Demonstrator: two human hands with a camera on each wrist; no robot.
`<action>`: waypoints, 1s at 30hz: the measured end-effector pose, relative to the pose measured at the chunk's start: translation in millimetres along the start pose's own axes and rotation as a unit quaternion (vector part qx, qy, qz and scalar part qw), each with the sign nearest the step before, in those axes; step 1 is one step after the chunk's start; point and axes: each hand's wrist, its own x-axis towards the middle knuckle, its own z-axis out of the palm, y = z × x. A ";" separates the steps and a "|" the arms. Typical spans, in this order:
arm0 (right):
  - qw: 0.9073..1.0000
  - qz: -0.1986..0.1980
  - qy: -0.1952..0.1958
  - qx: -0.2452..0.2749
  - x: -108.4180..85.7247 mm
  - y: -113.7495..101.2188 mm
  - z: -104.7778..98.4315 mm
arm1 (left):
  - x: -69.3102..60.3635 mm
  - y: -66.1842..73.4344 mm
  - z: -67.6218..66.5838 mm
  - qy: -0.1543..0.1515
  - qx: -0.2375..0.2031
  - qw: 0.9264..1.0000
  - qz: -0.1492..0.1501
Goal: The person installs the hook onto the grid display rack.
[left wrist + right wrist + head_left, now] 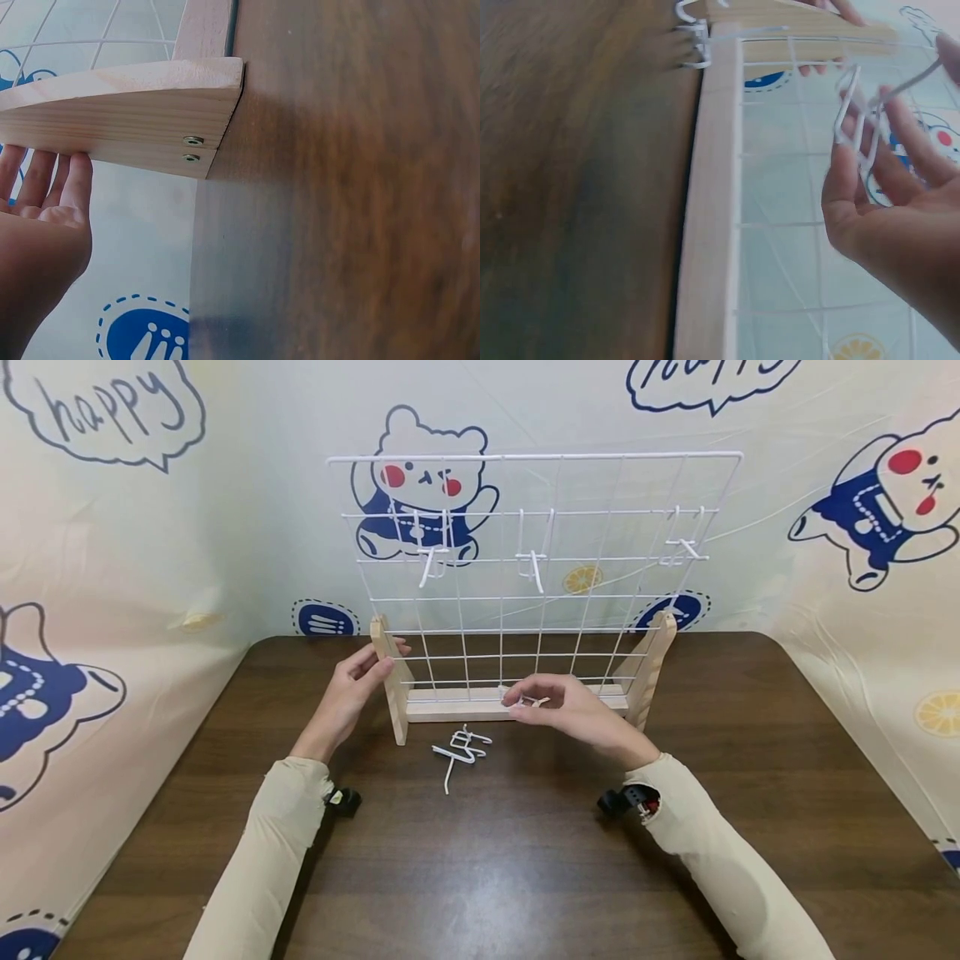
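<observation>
A white wire grid rack (502, 631) stands upright on a wooden base bar (450, 710) between two wooden side panels. My left hand (352, 689) grips the left side panel (392, 685), thumb in front and other fingertips behind its edge. In the right wrist view, my right hand (892, 184) pinches a white wire hook (844, 112) between thumb and fingers. That hand is before the grid's lower part, just above the base bar in the head view. Loose white wire hooks (463, 752) lie tangled on the table in front of the base, between the hands.
Three white hooks hang on an upper grid wire: a left one (429, 564), a middle one (536, 570) and a right one (684, 547). The right side panel (651, 672) stands beside my right forearm. A printed cloth (247, 510) hangs behind the brown table (480, 877).
</observation>
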 end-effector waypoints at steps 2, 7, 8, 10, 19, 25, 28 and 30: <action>1.000 0.012 0.017 0.005 -2.2 -3.3 -3.5 | 0.2 -0.6 0.1 0.000 0.001 1.000 -0.002; 0.998 0.025 0.045 0.029 -7.5 -11.2 -6.1 | -0.9 -3.7 -0.7 0.004 0.004 1.000 -0.005; 0.998 0.025 0.047 0.035 -8.6 -11.7 -5.8 | -1.2 -4.0 -0.8 0.005 0.005 1.000 -0.005; 0.997 0.027 0.051 0.044 -12.0 -13.4 -5.0 | -1.9 -4.5 -0.9 0.007 0.004 1.000 -0.005; 0.994 0.021 0.092 0.062 -37.2 -23.2 -12.5 | -2.1 -2.4 0.4 0.006 0.008 1.000 -0.009; 0.989 -0.015 0.095 0.109 -47.5 -29.5 -16.9 | -1.9 -0.6 0.6 0.006 0.008 1.000 -0.008; 0.985 -0.038 0.087 0.144 -49.6 -31.3 -18.8 | -1.2 -0.7 0.6 0.006 0.007 1.000 -0.008; 0.981 -0.051 0.081 0.166 -50.6 -31.3 -20.6 | -0.5 -0.7 0.7 0.004 0.005 1.000 -0.007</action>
